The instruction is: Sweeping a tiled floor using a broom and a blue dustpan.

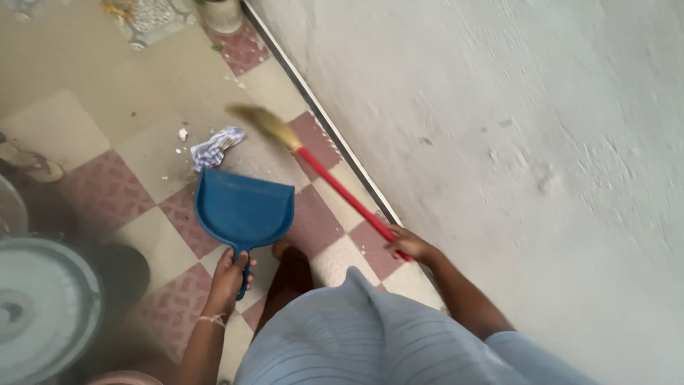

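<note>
The left hand [229, 276] is closed around the handle of a blue dustpan [244, 208]; the fingers cover most of the handle, and only its tip shows below the hand. The pan rests low on the checkered floor [107, 192], its open edge facing a crumpled rag [214, 147] and small white scraps [182, 134] just beyond it. Whether the pan lip touches the floor cannot be told.

The right hand [408, 245] is closed on the red handle of a broom [340, 191]; the handle's upper end is hidden behind the hand. The bristles [265, 122] are motion-blurred and sit near the rag, contact unclear. The broom runs along the base of the grey wall [499, 142].

A bare foot [288, 258] shows between the hands, partly hidden by blue-grey clothing [356, 335]. At left, a round grey object [43, 306] is cut off by the frame edge and cannot be identified. A pot [222, 14] at the top is cropped.
</note>
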